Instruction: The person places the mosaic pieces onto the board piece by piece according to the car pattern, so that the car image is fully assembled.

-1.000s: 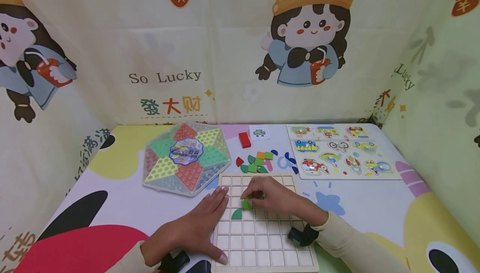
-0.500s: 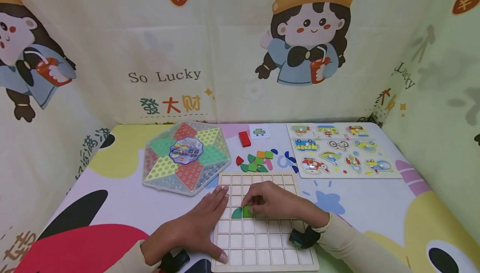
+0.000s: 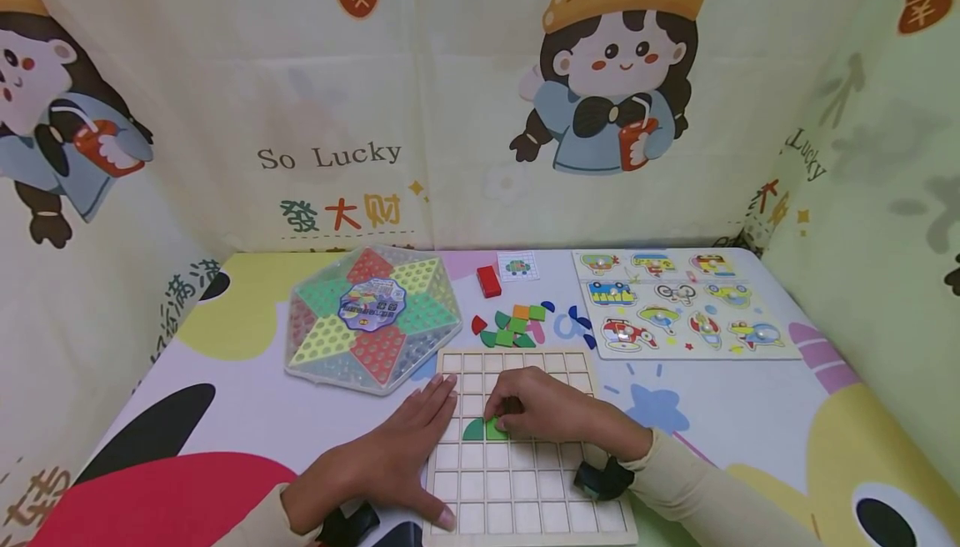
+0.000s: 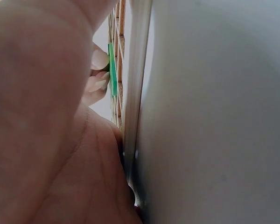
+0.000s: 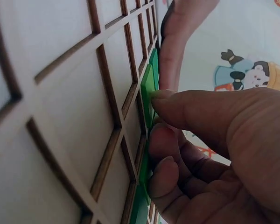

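Note:
A wooden grid board [image 3: 524,519] lies in front of me in the head view. My left hand [image 3: 393,451] rests along its left edge, fingers straight and thumb spread towards the near corner. Over the middle of the board, my right hand [image 3: 542,405] pinches a light green square tile [image 3: 493,430]. That square sits right beside a dark green quarter-circle tile [image 3: 474,429] lying in a cell. In the right wrist view the thumb presses on the square tile [image 5: 149,93], which looks slightly raised from the grid; the curled fingers partly hide it.
Behind the board lie several loose green, orange, red and blue tiles [image 3: 517,324]. A red block [image 3: 489,281] and a small pattern card [image 3: 519,265] stand farther back. A hexagonal Chinese checkers box [image 3: 375,318] is at left, a vehicle puzzle board [image 3: 686,305] at right.
My right hand has moved slightly towards me, bringing the green square from the cell above down beside the quarter-circle tile. The left hand has stayed in place.

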The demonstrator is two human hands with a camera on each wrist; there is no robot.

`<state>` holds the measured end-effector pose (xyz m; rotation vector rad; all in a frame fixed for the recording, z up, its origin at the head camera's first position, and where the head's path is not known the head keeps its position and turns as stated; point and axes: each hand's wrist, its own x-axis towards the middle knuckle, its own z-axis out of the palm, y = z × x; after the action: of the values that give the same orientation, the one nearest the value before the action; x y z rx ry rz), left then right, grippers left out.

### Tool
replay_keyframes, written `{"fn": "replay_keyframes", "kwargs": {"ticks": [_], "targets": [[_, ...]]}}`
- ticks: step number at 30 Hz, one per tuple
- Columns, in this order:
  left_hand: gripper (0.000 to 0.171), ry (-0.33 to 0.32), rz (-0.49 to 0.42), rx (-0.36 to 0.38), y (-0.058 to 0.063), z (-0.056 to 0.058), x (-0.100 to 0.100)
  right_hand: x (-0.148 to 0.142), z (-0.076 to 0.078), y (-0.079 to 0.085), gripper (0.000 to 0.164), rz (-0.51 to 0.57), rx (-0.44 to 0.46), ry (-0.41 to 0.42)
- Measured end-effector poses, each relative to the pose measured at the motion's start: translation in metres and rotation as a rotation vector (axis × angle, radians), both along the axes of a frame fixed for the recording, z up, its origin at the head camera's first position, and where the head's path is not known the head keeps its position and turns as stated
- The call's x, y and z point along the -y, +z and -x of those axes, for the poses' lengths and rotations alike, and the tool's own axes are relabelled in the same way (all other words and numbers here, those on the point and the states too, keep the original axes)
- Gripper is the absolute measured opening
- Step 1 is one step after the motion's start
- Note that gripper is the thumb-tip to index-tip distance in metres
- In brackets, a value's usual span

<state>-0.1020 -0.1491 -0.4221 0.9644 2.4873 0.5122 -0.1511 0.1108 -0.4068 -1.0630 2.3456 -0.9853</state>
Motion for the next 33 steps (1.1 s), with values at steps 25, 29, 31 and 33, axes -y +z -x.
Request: {"fn": "replay_keyframes", "kwargs": {"ticks": [25,29,31,33], "targets": [[0.129,0.001,0.004,0.006,-0.002,-0.001,-0.002,-0.026,0.042,0.0,0.011,0.11,-0.036,-0.237],[0.129,-0.001,0.004,0.005,-0.001,-0.001,-0.002,-0.029,0.052,-0.002,0.011,0.122,-0.047,-0.318],[0.129,0.0,0.004,0.003,0.0,-0.001,-0.001,-0.029,0.059,-0.004,0.013,0.14,-0.048,-0.354],[0.128,-0.001,0.0,0.001,0.002,-0.002,0.0,-0.028,0.066,-0.005,0.016,0.159,-0.051,-0.385]]}}
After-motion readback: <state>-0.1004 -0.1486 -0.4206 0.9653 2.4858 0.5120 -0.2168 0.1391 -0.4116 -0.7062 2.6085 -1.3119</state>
